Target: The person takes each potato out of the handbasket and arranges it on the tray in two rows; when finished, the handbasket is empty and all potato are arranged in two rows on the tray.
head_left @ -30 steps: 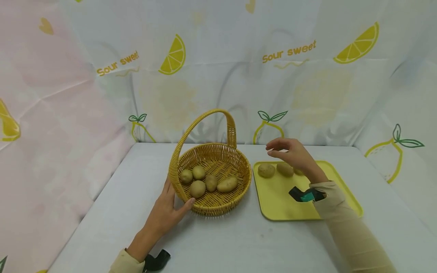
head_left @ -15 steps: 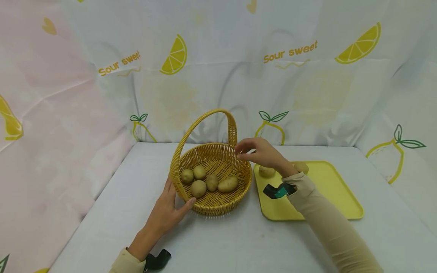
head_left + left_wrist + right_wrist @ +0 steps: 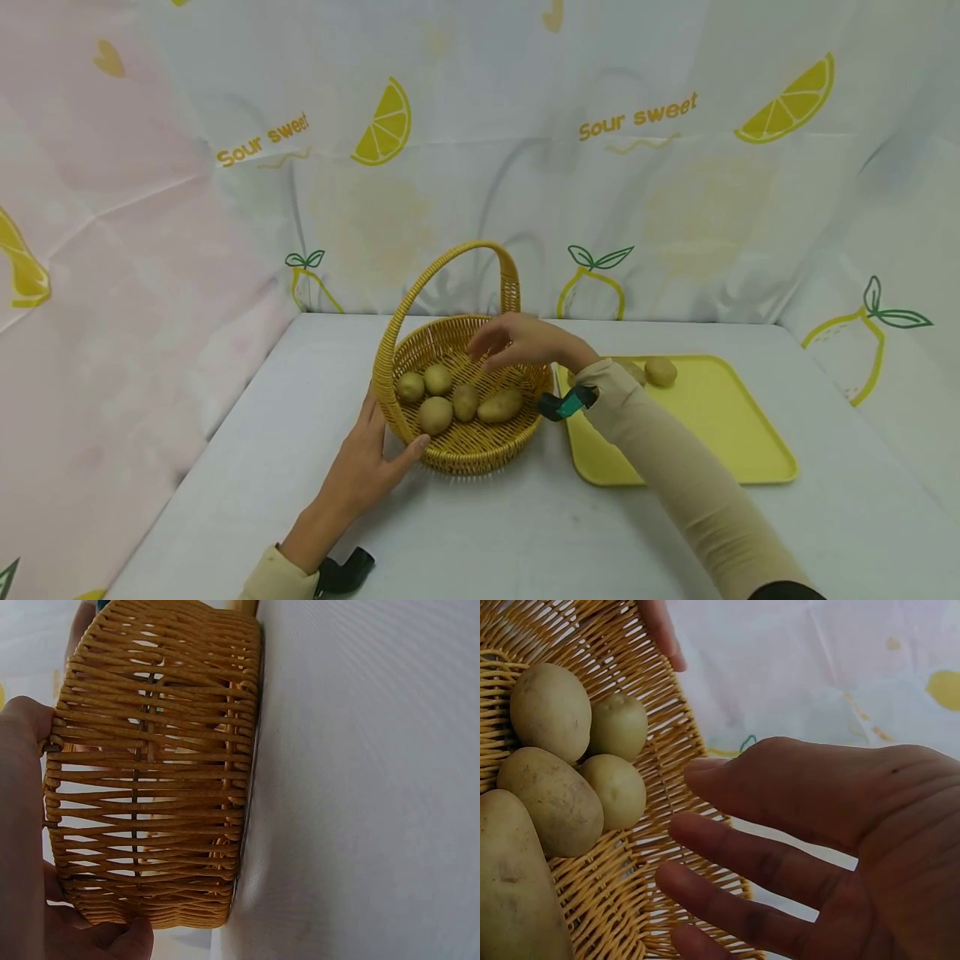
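A round wicker basket (image 3: pixel 480 460) with a tall arched handle stands mid-table, several potatoes (image 3: pixel 551 712) lying inside it. My left hand (image 3: pixel 362 468) holds its left side, thumb at the rim and fingers against the outer wall; the left wrist view shows the woven side (image 3: pixel 150 795) up close. Above the basket's right half hovers my right hand (image 3: pixel 521 340), fingers loosely bent and apart, with nothing between them in the right wrist view. On the yellow tray (image 3: pixel 697 442) to the right, a potato (image 3: pixel 661 372) shows near the back edge, others partly hidden by my right forearm.
A white cloth covers the table (image 3: pixel 480 533). Behind and at both sides hang fabric walls (image 3: pixel 480 167) printed with lemons. The basket handle (image 3: pixel 420 287) arches up to the left of my right hand.
From above the tray, my right hand has moved left and slightly down, over the basket, with no potato visible in it. My left hand and the basket have stayed put.
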Available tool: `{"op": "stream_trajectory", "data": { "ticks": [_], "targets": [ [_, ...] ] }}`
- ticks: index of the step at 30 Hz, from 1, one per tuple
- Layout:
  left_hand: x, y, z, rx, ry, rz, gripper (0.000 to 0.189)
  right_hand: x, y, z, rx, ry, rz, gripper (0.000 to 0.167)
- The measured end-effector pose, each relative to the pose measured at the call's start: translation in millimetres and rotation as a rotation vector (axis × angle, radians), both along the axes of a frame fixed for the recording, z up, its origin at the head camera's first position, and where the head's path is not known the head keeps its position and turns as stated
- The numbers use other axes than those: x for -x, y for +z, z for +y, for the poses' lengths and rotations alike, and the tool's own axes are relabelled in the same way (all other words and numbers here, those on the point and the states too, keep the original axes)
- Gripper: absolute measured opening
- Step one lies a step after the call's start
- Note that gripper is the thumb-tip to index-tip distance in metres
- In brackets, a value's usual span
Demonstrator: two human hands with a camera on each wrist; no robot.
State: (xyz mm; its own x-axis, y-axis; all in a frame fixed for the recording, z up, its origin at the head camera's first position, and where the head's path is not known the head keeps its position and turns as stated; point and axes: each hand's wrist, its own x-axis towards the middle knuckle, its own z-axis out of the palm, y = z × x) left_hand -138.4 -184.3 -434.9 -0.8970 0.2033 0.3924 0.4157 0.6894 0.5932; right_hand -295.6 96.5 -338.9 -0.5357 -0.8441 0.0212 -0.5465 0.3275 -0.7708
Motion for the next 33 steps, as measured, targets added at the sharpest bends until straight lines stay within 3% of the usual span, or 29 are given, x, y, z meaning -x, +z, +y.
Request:
{"op": "stream_trajectory", "data": {
  "ticks": [8,16,21,26,33],
  "targets": [
    [0.8,0.1,-0.6,-0.003,-0.003,-0.003,0.1,8.4,-4.0,-21.7,-0.079,0.06,-0.072,0.034],
    [0.9,-0.7,-0.2,-0.011,-0.008,-0.005,0.101,20.7,-25.2,-40.1,-0.088,0.188,-0.123,0.03],
    [0.2,-0.3,0.2,-0.015,-0.009,-0.006,0.101,19.7,-34.5,-43.4,-0.154,0.181,-0.161,0.038],
    [-0.5,0.2,0.4,-0.007,-0.005,0.001,0.101,16.0,-39.3,-41.4,-0.196,0.195,-0.121,0.041],
    [0.6,-0.3,0.9,0.001,-0.007,0.002,0.101,13.8,-44.5,-32.6,-0.133,0.164,-0.045,0.036]
  ]
}}
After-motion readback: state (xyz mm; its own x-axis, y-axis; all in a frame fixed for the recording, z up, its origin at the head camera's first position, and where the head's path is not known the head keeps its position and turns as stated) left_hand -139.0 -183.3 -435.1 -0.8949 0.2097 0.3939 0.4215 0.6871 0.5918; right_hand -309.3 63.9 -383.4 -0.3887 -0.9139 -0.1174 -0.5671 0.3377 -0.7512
